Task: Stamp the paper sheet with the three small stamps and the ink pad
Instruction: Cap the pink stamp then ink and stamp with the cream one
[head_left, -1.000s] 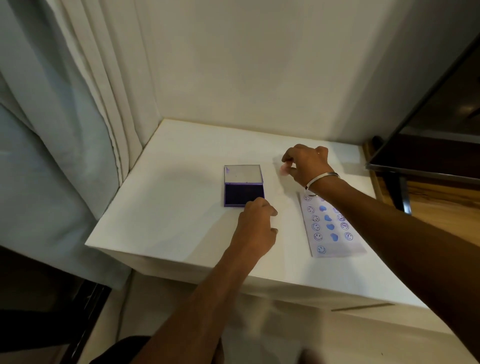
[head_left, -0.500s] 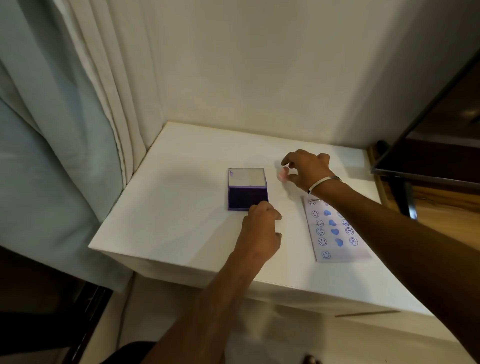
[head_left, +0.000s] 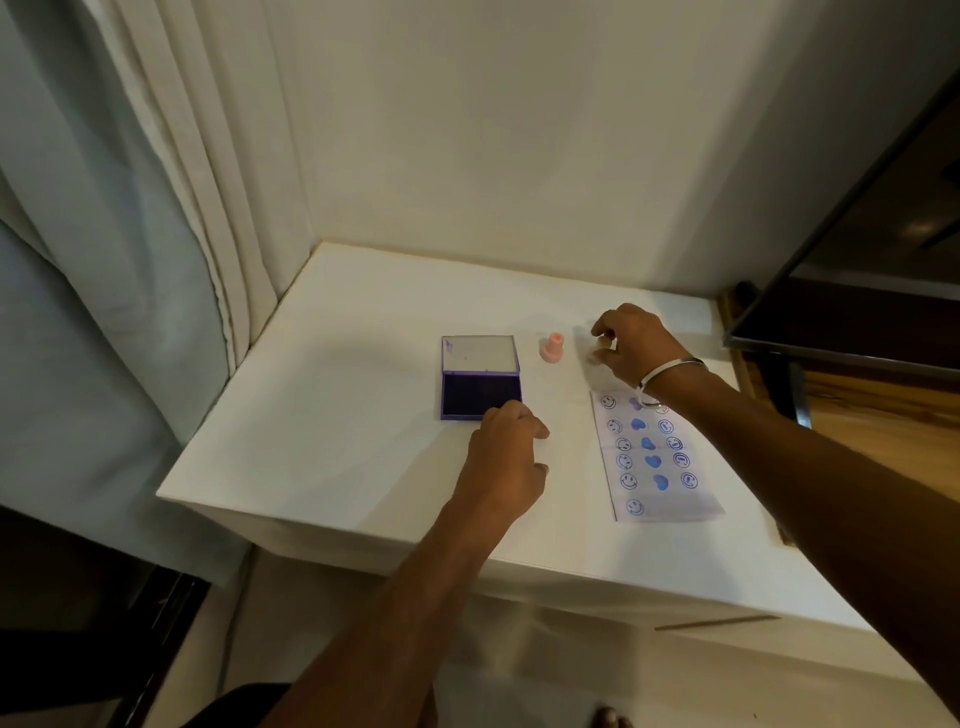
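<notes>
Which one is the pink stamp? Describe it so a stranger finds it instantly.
On the white table, find the open purple ink pad. Just right of its raised lid stands the pink stamp, upright and untouched. Unlike the pale stamp in the right hand, nothing holds it.

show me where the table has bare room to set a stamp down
The widest bare patch lies on the table left of the ink pad, toward the curtain. The back strip along the wall is bare too. It is crowded between the ink pad and the paper sheet: the pink stamp, the left hand and the right hand, which pinches a pale stamp.
</notes>
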